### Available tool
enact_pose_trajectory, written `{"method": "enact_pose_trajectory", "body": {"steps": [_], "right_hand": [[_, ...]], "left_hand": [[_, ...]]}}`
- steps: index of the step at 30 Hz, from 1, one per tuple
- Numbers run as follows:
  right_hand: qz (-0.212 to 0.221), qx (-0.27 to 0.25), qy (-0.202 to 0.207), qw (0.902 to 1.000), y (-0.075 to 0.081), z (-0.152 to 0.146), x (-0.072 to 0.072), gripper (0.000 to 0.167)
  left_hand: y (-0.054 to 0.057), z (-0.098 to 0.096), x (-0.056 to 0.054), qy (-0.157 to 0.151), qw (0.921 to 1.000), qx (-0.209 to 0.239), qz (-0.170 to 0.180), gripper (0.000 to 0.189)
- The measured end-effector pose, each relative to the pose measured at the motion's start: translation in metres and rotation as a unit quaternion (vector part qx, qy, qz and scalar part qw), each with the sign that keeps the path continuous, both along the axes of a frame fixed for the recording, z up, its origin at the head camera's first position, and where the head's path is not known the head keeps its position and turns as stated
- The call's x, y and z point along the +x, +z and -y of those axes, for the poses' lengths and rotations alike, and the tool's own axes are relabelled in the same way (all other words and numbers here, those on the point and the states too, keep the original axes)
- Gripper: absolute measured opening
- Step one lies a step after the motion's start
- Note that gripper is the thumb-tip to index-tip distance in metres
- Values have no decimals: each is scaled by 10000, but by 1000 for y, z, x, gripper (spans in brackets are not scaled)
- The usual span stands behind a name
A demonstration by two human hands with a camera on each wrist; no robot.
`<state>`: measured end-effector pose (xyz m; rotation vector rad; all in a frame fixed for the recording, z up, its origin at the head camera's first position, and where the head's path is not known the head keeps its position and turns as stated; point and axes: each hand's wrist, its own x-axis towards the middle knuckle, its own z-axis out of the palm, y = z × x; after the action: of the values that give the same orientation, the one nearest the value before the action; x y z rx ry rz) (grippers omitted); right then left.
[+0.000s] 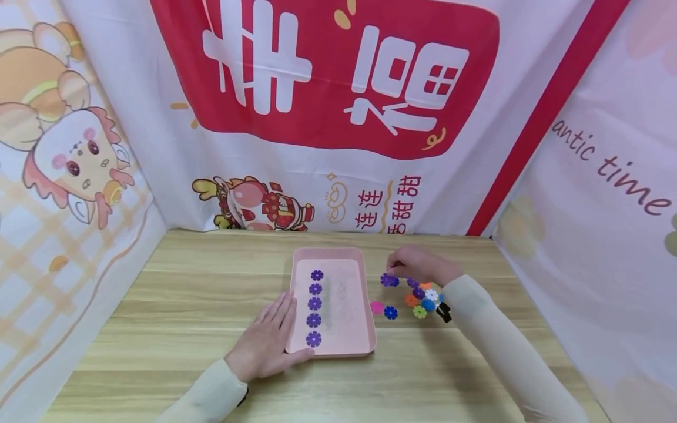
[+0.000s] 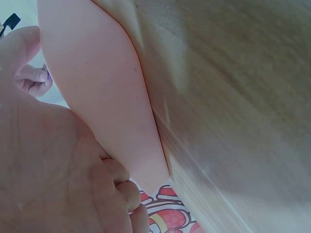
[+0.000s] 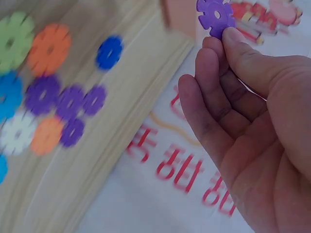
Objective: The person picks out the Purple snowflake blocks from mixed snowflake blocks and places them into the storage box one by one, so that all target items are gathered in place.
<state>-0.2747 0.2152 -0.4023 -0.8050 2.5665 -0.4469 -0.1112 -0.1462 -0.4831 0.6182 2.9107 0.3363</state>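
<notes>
A flat purple disc (image 3: 209, 18), notched like a flower, sits pinched between the right hand's (image 1: 418, 264) thumb and fingers, right of the smooth pink tray (image 1: 346, 338). Left hand (image 1: 267, 343), fingers straight, rests along the left rim, thumb at the near edge. Five purple discs (image 1: 314, 321) line up inside! Wood-grain table (image 1: 195, 317) spreads wide leftward, narrower between raised wall and multicoloured pile (image 1: 429, 305).

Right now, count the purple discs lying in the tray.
5, in one column down the left side of the tray: farthest disc, second disc, middle disc, fourth disc, and nearest disc, by the left hand. None looks hidden.
</notes>
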Motion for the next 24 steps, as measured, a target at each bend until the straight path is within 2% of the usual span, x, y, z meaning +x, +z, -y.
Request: {"method": "enact_pose_trajectory", "body": {"steps": [6,9,12,17,24], "right_hand": [[112,-306,520,9981,1,33,13,17],[-133,-315,985,9945,2,49,20,17],[-279,-175,1249,9916,2,65,26,16],[-153,164,1260,9918,-6,86,34,14],[-5,499,1398,9889,-25,101,46,16]], "left_hand": [[0,0,0,8,10000,9,49,113],[-1,0,0,0,10000,-5,10,113],[-1,0,0,-25,10000,-1,-76,112],[1,0,1,-81,9997,109,-217,111],[1,-1,2,-105,9996,141,-220,111]]}}
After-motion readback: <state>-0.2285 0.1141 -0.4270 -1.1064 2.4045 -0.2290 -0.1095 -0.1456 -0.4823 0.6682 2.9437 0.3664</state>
